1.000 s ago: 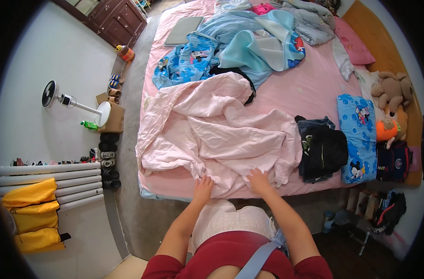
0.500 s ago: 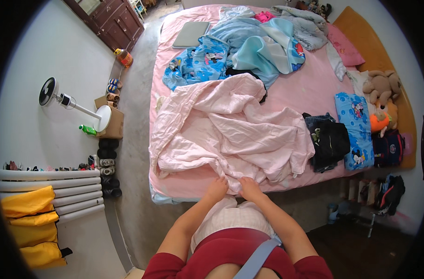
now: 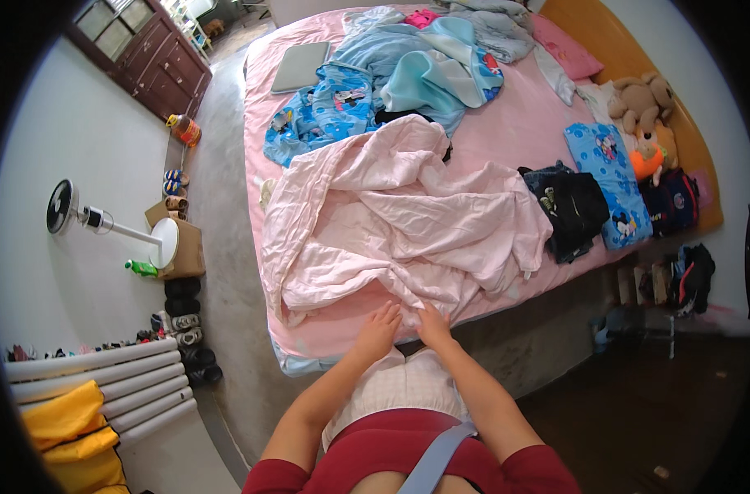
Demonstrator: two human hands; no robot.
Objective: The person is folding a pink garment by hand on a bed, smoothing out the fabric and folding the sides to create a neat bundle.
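Note:
A crumpled pale pink cover point(image 3: 367, 222) lies spread in folds over the near part of the bed. At its near edge my left hand point(image 3: 380, 324) rests flat on the pink sheet with its fingers spread, holding nothing. My right hand point(image 3: 433, 324) is just beside it, touching the cover's near edge with its fingers apart. Right of the cover sit folded dark clothes point(image 3: 568, 212) and a blue cartoon-print folded cloth point(image 3: 610, 185).
Blue bedding point(image 3: 334, 107) and a grey laptop-like slab point(image 3: 301, 67) lie farther up the bed. Stuffed toys point(image 3: 642, 103) lean against the wooden headboard point(image 3: 680, 123). On the left stand a white fan point(image 3: 136, 230), a cardboard box point(image 3: 191, 249) and shoes point(image 3: 190, 321).
My view has turned, so the bed appears shifted left and up. Both hands were closed at the cover's near edge; my left fingers have now spread and come off it.

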